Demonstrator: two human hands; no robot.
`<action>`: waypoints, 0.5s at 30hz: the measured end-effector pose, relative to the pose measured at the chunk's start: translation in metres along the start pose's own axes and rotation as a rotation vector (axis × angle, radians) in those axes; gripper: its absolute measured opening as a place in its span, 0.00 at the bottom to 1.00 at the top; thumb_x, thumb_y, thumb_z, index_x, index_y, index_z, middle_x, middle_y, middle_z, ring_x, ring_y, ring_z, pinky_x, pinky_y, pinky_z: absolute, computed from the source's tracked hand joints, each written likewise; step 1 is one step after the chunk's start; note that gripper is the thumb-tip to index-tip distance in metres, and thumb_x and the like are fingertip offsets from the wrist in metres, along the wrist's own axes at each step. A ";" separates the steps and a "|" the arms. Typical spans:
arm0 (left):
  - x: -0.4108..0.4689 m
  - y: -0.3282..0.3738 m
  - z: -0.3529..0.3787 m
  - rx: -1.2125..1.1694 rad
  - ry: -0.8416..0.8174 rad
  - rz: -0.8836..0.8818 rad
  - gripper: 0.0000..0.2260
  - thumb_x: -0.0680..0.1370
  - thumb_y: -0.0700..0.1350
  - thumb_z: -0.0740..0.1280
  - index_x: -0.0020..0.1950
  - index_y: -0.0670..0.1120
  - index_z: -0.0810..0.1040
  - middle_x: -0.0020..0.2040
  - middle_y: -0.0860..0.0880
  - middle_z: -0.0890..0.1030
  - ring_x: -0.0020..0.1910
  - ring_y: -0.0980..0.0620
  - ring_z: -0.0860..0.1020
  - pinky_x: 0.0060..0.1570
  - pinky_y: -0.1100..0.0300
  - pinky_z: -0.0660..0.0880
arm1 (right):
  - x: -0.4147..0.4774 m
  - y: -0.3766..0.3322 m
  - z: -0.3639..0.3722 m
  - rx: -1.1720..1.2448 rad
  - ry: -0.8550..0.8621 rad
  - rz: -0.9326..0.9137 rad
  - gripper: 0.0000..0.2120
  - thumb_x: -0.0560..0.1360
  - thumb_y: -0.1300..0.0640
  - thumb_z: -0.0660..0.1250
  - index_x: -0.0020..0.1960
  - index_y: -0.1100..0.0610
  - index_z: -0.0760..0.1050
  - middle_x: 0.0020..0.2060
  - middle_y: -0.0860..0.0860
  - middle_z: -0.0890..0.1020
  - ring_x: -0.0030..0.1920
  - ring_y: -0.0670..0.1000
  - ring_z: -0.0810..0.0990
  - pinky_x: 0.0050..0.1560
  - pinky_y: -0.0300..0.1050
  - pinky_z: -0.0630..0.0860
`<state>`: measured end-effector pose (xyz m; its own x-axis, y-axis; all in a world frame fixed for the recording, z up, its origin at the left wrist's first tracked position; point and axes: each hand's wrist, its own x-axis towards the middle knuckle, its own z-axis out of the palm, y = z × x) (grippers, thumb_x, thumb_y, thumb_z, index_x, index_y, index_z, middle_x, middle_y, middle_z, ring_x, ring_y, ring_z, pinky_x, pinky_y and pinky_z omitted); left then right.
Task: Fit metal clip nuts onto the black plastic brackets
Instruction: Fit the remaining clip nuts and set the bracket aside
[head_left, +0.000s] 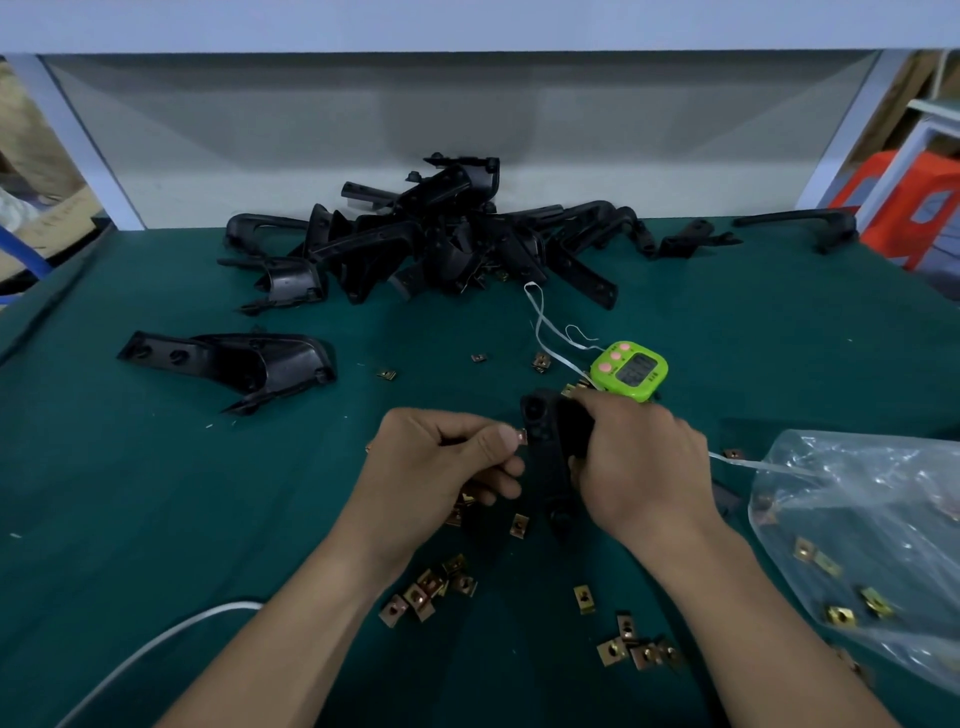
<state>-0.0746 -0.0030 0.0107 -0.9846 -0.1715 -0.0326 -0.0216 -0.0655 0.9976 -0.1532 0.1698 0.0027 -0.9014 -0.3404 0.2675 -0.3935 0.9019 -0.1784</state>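
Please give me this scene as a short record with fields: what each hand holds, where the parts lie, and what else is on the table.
Left: left hand pinches a clip nut at the edge of the black bracket
Right: right hand grips the black bracket
Bracket stock: bracket pile at the table's far side; single bracket apart, left
Nut stock: loose clip nuts near the forearms; more in the plastic bag
Other: green timer

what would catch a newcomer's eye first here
The two hands at centre: the right hand grips a black bracket while the left hand pinches a clip nut beside it. Behind them sit a bright green timer and a heap of brackets; loose clip nuts dot the near table.
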 end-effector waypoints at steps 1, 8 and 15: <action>0.001 -0.001 0.000 -0.020 0.010 -0.002 0.08 0.72 0.48 0.74 0.42 0.44 0.88 0.38 0.41 0.86 0.35 0.49 0.84 0.34 0.63 0.78 | 0.000 0.000 0.000 0.007 0.006 0.007 0.10 0.71 0.56 0.67 0.51 0.47 0.75 0.40 0.49 0.83 0.43 0.60 0.81 0.37 0.47 0.65; 0.003 -0.002 0.001 -0.077 0.052 -0.021 0.08 0.67 0.39 0.78 0.45 0.48 0.89 0.41 0.44 0.87 0.40 0.53 0.83 0.41 0.65 0.78 | 0.000 0.002 -0.001 0.029 -0.010 0.024 0.11 0.70 0.54 0.67 0.52 0.47 0.75 0.40 0.48 0.83 0.43 0.60 0.81 0.38 0.47 0.65; 0.002 -0.002 0.004 -0.149 0.092 -0.075 0.06 0.72 0.36 0.75 0.44 0.46 0.88 0.41 0.43 0.87 0.39 0.51 0.85 0.37 0.64 0.79 | 0.000 0.001 0.000 0.024 -0.035 0.005 0.11 0.69 0.54 0.66 0.51 0.46 0.76 0.38 0.48 0.82 0.41 0.59 0.81 0.36 0.46 0.64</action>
<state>-0.0773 0.0003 0.0093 -0.9610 -0.2498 -0.1184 -0.0614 -0.2248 0.9725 -0.1539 0.1703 0.0022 -0.9088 -0.3456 0.2336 -0.3932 0.8968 -0.2028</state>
